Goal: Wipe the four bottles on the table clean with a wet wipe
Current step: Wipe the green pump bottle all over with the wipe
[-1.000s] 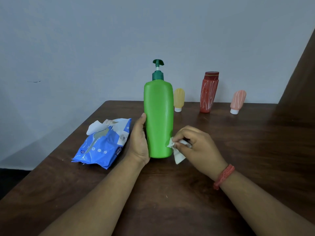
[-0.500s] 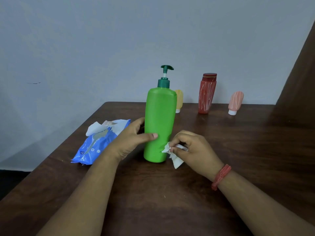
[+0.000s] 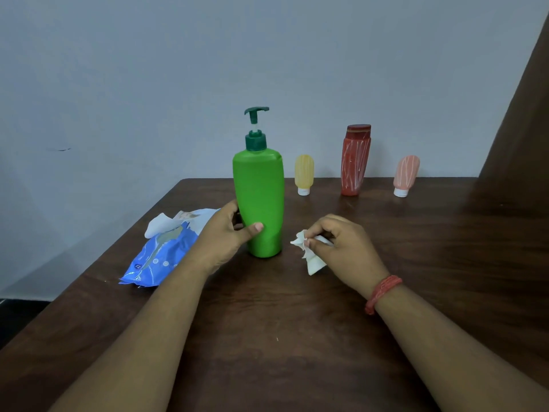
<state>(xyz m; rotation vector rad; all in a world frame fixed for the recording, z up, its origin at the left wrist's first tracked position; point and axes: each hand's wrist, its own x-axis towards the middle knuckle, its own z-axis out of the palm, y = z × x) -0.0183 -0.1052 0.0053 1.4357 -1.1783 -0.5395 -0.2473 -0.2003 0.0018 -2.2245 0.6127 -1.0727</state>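
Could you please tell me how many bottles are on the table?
4: green pump bottle in the left hand; yellow bottle, red bottle, pink bottle along the far edge.

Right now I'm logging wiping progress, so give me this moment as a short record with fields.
left hand: grips the tall green plastic pump bottle, upright
right hand: pinches the crumpled white wet wipe, off the bottle
back row: small yellow tube, red ribbed bottle, small pink tube
blue wipes pack: flat, left of the bottle
surface: dark wooden table
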